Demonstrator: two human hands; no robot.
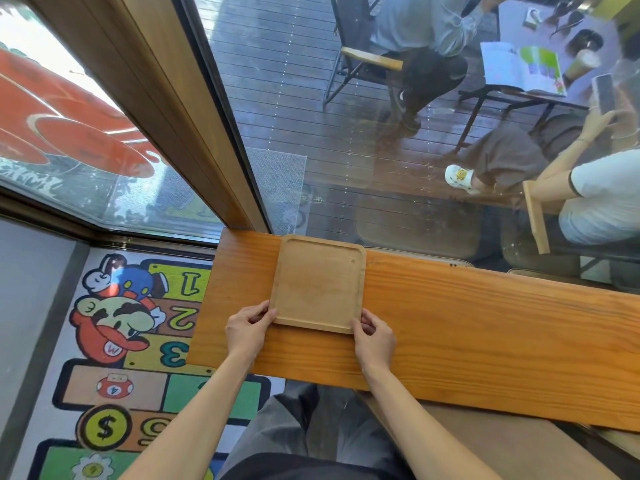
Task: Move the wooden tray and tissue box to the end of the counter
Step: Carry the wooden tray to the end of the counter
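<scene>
A pale wooden tray (318,284) with rounded corners lies flat and empty on the orange-brown wooden counter (485,327), close to the counter's left end. My left hand (247,329) grips the tray's near left corner. My right hand (374,336) grips its near right corner. Both hands pinch the rim with thumbs on top. No tissue box is in view.
The counter runs along a glass window (381,150) and ends at the left beside a wooden window frame (194,126). A colourful cartoon floor mat (131,341) lies below the counter's end. Behind the glass, people sit at a table (540,74). A wooden bench (502,441) stands under the counter.
</scene>
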